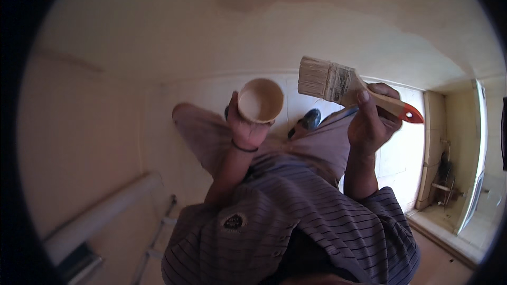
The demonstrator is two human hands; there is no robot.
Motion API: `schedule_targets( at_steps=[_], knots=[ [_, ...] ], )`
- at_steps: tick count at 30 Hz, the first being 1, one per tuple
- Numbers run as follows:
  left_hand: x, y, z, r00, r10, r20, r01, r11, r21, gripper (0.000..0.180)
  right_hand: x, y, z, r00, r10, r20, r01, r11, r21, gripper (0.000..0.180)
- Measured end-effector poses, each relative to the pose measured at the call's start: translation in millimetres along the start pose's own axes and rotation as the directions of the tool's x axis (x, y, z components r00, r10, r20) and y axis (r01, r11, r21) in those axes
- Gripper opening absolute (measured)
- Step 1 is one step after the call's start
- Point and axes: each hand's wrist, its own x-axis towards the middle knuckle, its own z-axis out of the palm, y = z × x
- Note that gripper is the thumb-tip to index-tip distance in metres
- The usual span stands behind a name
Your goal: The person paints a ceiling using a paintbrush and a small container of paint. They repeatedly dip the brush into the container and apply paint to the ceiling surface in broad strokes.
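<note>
My left hand (250, 133) is wrapped round a round, cream-coloured paint cup (261, 101), holding it from below with its mouth facing up. Pale paint coats the inside of the cup. In my right hand (376, 116) is a wide paintbrush (348, 85), gripped by its wooden handle, whose end is red with a hole in it. Its bristles, caked with pale paint, point left and stay apart from both the cup and the wall. A dark band circles my left wrist.
Ahead stands a cream wall (222, 31) with a darker patch near the top. A ladder (158, 232) and a thick pale pipe (105, 211) are at lower left. On the right, a window-like opening (470, 169) lets in light.
</note>
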Motion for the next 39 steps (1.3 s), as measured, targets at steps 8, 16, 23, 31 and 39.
schedule_targets(
  at_steps=[8,16,23,31,39],
  knots=[
    [-2,-6,12,0.937,0.191,-0.293,-0.186,0.982,0.046,0.058,-13,9,28,0.815,-0.187,0.549,0.298,0.947,-0.121,0.026],
    [-3,-5,7,0.948,0.226,-0.225,-0.221,0.974,0.049,0.053,-31,33,44,0.777,-0.038,0.628,0.270,0.922,-0.278,0.024],
    [-3,-7,16,0.933,0.281,-0.224,-0.239,0.951,0.197,0.054,-30,46,55,0.749,0.103,0.655,0.210,0.900,-0.382,0.019],
    [-6,-6,7,0.934,0.298,-0.198,-0.243,0.934,0.261,0.058,-35,51,63,0.719,0.147,0.679,0.266,0.844,-0.466,0.020],
    [-9,-10,12,0.906,0.326,-0.269,-0.256,0.930,0.265,0.051,-32,42,52,0.852,0.150,0.501,-0.003,0.959,-0.283,0.017]
  ],
)
